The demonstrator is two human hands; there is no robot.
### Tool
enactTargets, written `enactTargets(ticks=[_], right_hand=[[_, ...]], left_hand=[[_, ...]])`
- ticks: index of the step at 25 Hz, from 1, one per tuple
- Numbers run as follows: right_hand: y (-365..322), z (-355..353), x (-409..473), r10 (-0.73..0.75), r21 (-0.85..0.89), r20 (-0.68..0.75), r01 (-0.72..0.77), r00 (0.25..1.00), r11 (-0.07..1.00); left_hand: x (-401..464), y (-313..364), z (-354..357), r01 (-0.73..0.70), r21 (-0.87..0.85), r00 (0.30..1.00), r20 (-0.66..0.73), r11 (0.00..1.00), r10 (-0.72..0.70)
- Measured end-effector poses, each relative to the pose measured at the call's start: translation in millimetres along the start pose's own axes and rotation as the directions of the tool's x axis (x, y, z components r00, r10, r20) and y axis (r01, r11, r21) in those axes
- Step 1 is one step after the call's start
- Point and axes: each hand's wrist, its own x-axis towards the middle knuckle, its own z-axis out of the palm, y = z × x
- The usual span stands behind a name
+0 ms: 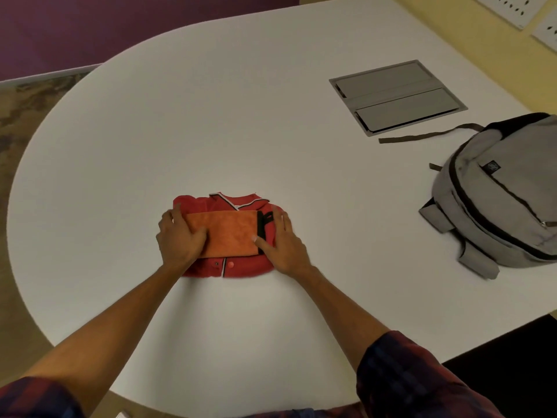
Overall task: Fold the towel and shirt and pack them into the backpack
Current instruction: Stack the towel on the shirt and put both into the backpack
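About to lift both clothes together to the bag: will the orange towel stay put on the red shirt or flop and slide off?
The orange towel is folded cloth, so it will likely sag unless supported underneath. It lies loose on the red shirt, so it may slide if tilted. It is probably light.

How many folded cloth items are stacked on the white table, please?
2: a folded red shirt lies flat on the white table, and a folded orange towel sits on it. Anything beneath would be hidden.
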Motion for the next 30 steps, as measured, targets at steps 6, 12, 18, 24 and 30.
enactTargets(ticks=[6, 12, 18, 24, 30], right_hand=[[68, -102, -20, 0.125, 0.071, -0.337, -0.107, 0.933, 0.992], [173, -207, -62, 0.295, 0.213, -0.557, -0.209, 0.777, 0.954], [256, -292, -98, 0.320, 0.161, -0.772, -0.318, 0.549, 0.934], [320, -344, -111, 0.666, 0.349, -0.695, -0.683, 0.271, 0.641], [342, -352, -107, 0.817, 0.581, -0.483, -0.583, 0.314, 0.568]], left_hand=[[-16, 103, 40, -0.528, 0.114, 0.846, -0.022, 0.842, 0.533], [-43, 213, 115, -0.540, -0.239, 0.753, 0.291, 0.807, 0.590], [-58, 323, 173, -0.555, -0.270, 0.679, 0.400, 0.787, 0.615], [-79, 430, 244, -0.371, -0.340, 0.667, 0.550, 0.864, 0.503], [-107, 488, 299, -0.208, -0.245, 0.651, 0.688, 0.947, 0.321]])
